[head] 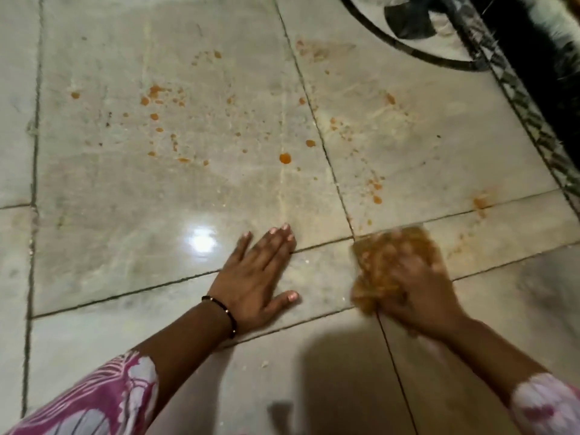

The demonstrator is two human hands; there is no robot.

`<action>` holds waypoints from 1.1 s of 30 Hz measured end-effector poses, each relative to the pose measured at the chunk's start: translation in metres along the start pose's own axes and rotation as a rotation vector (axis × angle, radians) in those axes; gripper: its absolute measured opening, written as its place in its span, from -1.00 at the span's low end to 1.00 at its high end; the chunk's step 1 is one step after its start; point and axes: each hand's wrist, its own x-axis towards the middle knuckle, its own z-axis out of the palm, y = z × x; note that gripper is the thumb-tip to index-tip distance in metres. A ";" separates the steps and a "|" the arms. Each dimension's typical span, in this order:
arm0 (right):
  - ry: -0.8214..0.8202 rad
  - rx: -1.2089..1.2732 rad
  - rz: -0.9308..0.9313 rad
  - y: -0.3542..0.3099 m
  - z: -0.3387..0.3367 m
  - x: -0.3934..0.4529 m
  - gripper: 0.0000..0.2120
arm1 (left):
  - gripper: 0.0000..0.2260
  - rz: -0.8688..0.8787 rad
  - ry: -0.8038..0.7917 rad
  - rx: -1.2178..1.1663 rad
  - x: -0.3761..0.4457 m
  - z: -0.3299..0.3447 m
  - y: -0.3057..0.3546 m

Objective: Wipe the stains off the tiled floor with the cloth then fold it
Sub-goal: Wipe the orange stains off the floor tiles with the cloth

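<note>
Floor (175, 196): pale glossy tiles with dark grout lines; bright glare spot just left of the left hand.
Stains (285, 158): orange drops and smears scattered over the big centre tile and the tile to its right; roundest drop near the grout line between the two; fainter smear far up near the top right; another smear at the right, on the cross joint.
Left hand (255, 277): flat on the floor, palm down, fingers straight and close together, thumb splayed out toward the cloth; holding nothing; lying across a grout line.
Bracelet (224, 312): thin dark band on the left wrist.
Right hand (417, 287): blurred; pressed down on top of the cloth, fingers spread over it; whether curled into the fabric, cannot tell.
Cloth (381, 262): yellow-brown, crumpled, on the floor under the right hand, beside a grout crossing, just right of the left hand, not touching it.
Sleeves (103, 400): pink and white pattern, both forearms, bottom corners.
Top right corner: dark patterned edge (530, 98), blurred, identity unclear.
</note>
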 end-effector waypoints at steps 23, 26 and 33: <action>0.132 0.025 0.359 0.022 -0.018 0.110 -0.39 | -0.17 -0.169 0.000 0.139 0.006 0.006 0.013; 0.060 -0.050 -0.058 -0.027 -0.002 0.069 -0.39 | -0.17 -0.165 0.011 0.143 0.007 0.005 0.013; 0.048 -0.068 0.054 0.070 0.000 -0.011 -0.33 | -0.17 -0.176 0.059 0.112 0.005 0.011 0.011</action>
